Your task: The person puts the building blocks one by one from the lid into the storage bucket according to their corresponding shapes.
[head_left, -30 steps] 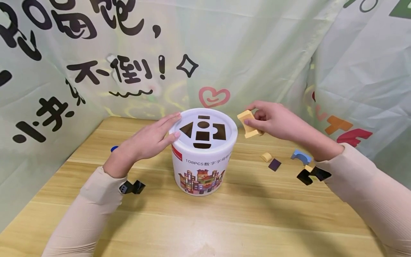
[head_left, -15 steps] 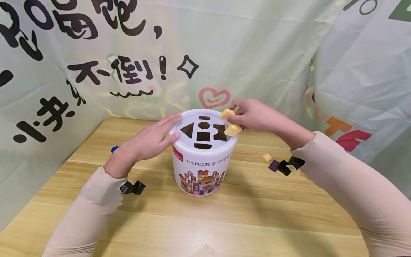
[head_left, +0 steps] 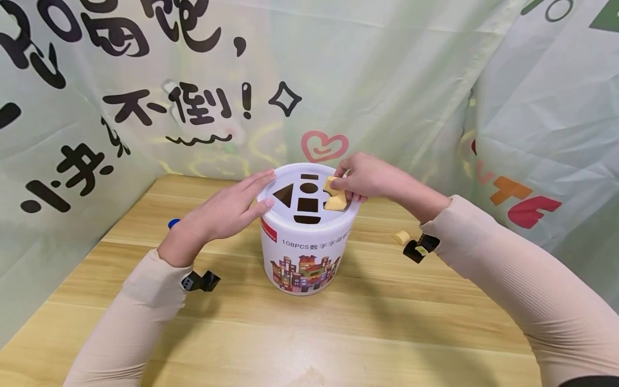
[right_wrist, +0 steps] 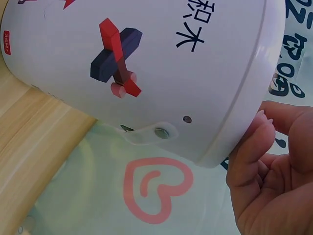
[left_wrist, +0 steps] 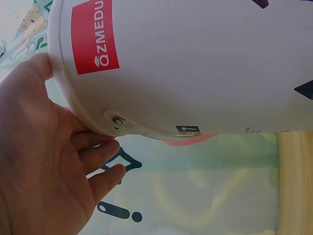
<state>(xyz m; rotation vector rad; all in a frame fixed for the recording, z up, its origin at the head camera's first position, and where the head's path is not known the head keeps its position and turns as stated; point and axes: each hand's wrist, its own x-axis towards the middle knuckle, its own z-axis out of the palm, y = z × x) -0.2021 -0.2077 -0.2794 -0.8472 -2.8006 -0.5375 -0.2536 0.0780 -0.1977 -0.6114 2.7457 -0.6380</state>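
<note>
A white bucket (head_left: 304, 269) stands on the wooden table, its lid (head_left: 285, 215) cut with several shaped holes. My left hand (head_left: 220, 209) rests on the lid's left rim, fingers extended. In the left wrist view, the left hand (left_wrist: 44, 152) lies against the rim with the thumb spread from the fingers. A yellow arch-shaped block (head_left: 337, 202) is pinched in my right hand (head_left: 372, 174), right at the notched hole on the lid's right side. How deep it sits in the hole cannot be told. From the right wrist, the block is hidden behind the rim and the right hand (right_wrist: 264, 171).
A small yellow curved block (head_left: 401, 237) lies on the table (head_left: 309, 344) right of the bucket, near the right wrist's black camera (head_left: 420, 248). Behind the left wrist shows a blue piece (head_left: 173, 223). A printed curtain (head_left: 387, 80) hangs behind the table.
My right hand has carried the yellow arch block leftward from beside the bucket to the notched hole, turning and lowering it there. The left hand has stayed on the rim.
</note>
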